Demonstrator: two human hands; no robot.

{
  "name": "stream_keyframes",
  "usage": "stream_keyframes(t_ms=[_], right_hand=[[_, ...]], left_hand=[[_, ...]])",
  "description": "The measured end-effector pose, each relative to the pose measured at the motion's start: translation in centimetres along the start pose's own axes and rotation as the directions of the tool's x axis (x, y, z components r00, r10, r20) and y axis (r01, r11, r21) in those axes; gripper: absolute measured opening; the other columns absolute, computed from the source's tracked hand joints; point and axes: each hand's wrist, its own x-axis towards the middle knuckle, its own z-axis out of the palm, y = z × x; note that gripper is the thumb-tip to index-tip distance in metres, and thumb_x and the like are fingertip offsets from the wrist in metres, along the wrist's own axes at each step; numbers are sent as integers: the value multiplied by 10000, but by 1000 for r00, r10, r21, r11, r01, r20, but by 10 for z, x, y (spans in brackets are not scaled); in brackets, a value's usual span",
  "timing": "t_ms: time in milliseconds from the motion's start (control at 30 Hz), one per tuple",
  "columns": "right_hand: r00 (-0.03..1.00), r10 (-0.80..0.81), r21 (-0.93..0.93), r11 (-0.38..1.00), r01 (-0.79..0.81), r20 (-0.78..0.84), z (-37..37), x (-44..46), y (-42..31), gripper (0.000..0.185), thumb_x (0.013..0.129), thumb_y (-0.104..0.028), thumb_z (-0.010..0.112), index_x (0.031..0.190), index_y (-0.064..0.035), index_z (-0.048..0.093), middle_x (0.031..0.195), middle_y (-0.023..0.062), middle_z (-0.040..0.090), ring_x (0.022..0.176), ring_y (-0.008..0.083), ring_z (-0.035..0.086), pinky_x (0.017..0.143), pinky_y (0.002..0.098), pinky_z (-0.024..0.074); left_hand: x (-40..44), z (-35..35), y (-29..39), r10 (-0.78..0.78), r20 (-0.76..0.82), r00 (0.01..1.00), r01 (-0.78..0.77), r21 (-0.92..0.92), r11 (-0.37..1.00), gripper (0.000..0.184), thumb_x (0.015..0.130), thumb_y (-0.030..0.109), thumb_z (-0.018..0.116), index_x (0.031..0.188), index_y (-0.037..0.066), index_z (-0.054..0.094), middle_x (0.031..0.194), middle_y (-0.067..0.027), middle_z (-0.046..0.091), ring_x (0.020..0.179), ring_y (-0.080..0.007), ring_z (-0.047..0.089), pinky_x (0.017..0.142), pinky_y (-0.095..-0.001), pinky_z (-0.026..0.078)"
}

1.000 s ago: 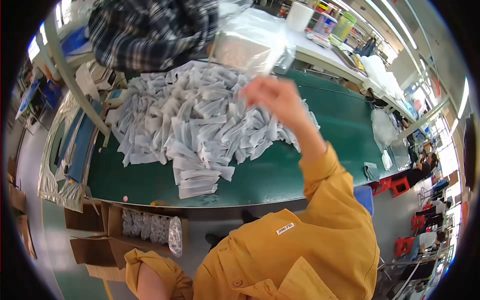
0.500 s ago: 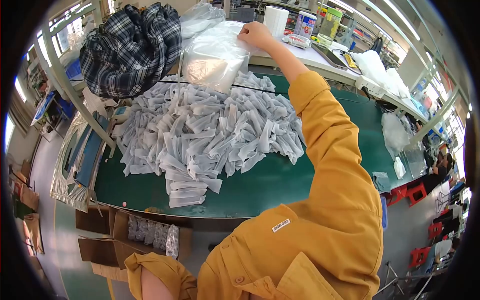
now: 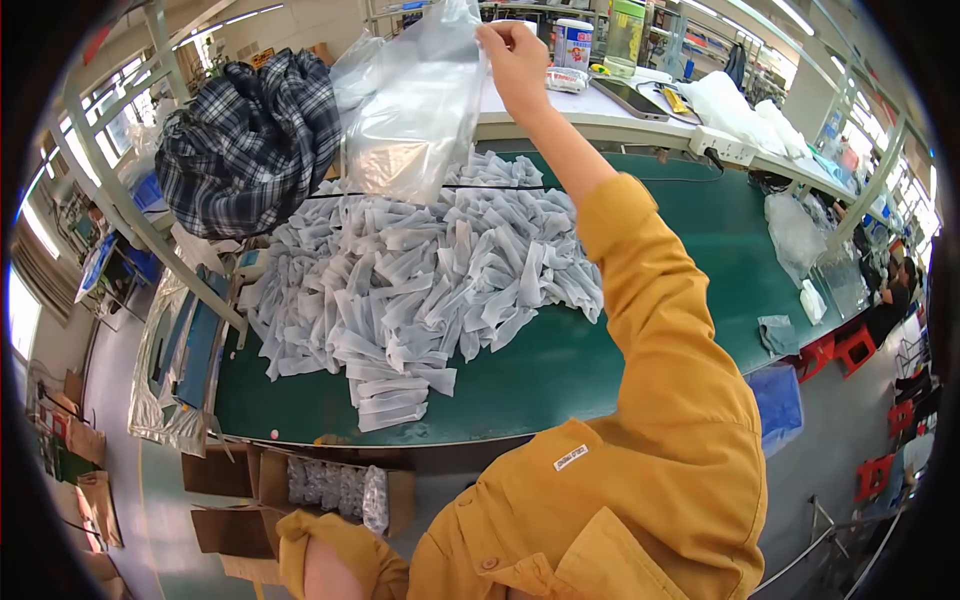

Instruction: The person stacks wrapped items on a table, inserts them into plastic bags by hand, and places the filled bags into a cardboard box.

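My right hand (image 3: 518, 68) is raised over the back of the green table (image 3: 500, 390), thumb and fingers pinched on the upper edge of a clear plastic bag (image 3: 410, 110). The bag hangs from the pinch, stretched flat, its lower part in front of the white shelf. Below it spreads a large heap of small packets in frosted, whitish wrapping (image 3: 420, 260). Several of these packets lie in a neat row at the heap's front. My left hand is out of view; only its rolled sleeve (image 3: 375, 560) and part of the forearm show at the bottom.
A dark plaid cloth (image 3: 245, 150) hangs left of the bag. On the raised white shelf (image 3: 640, 130) lie a phone (image 3: 632, 100), a power strip (image 3: 722, 146) and a tin (image 3: 572, 44). An open cardboard box (image 3: 400, 500) with clear-wrapped items stands below the table's front edge.
My right hand has lifted the clear plastic bag upward, off the shelf, so that it now hangs stretched out. The whole view has shifted slightly.
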Motion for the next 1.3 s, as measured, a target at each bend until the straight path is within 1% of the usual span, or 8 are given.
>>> stream_keyframes(t_ms=[133,233,467,700,900,1067,1200,1300], right_hand=[[934,-121,-43,989,144,335,-29,-84,-108,120,830,-91,716,837,-15,623,799,51,635,760,179,609,660,309,474],[694,-445,75,866,494,566,-48,-153,-149,159,733,-46,709,856,-85,615,867,41,610,808,238,590,704,351,461],[512,-226,-5,912,411,829,-87,-265,-175,163,749,-94,676,876,-87,574,870,59,525,810,242,540,717,358,423],[778,116,-314,943,109,618,-139,-249,-176,745,632,-194,861,1299,-68,555,1292,132,563,1167,337,546,1000,405,441],[50,519,-285,544,-789,853,-190,-253,-118,459,828,-171,757,1231,-14,605,1053,61,674,975,148,627,865,295,477],[66,609,-193,350,-917,791,-244,-259,-79,182,905,-196,690,851,-30,636,756,-12,598,690,63,519,652,233,420],[172,832,-220,329,-918,528,-286,-248,-35,344,866,-211,743,667,-92,488,635,-63,454,596,32,375,538,229,308],[274,896,-296,383,-875,349,-314,-245,-5,447,804,-253,802,602,-90,438,590,-61,405,583,36,351,503,249,279]], left_hand=[[-44,5,-63,-605,-67,793,579,-225,784,654,977,463,433,1319,-91,489,1372,-231,486,1261,-341,478,1055,-494,395],[-85,43,-110,-981,158,116,933,-355,53,622,991,416,440,1323,-109,476,1376,-212,493,1267,-311,496,1062,-474,400],[-162,89,-116,-709,678,-196,980,161,-118,387,1015,276,516,1217,-49,574,1061,-107,670,975,-176,627,895,-314,469],[-178,119,-85,-502,840,-207,974,223,-29,293,929,132,599,1213,62,614,667,-62,630,613,-124,612,596,-296,474],[-166,136,-90,-208,953,-221,975,224,-13,407,911,169,639,1316,157,597,569,-35,524,505,-94,451,533,-273,411],[-204,172,-109,-438,836,-332,933,359,-23,359,877,169,690,1232,124,653,655,-23,535,565,-73,401,535,-252,365],[-207,238,-89,-771,496,399,564,530,633,179,866,147,700,1003,33,681,708,-80,648,575,-101,501,561,-323,433],[-212,308,-22,-699,588,-406,870,482,-100,222,882,236,715,912,20,677,744,-56,674,596,-92,551,571,-286,449]])
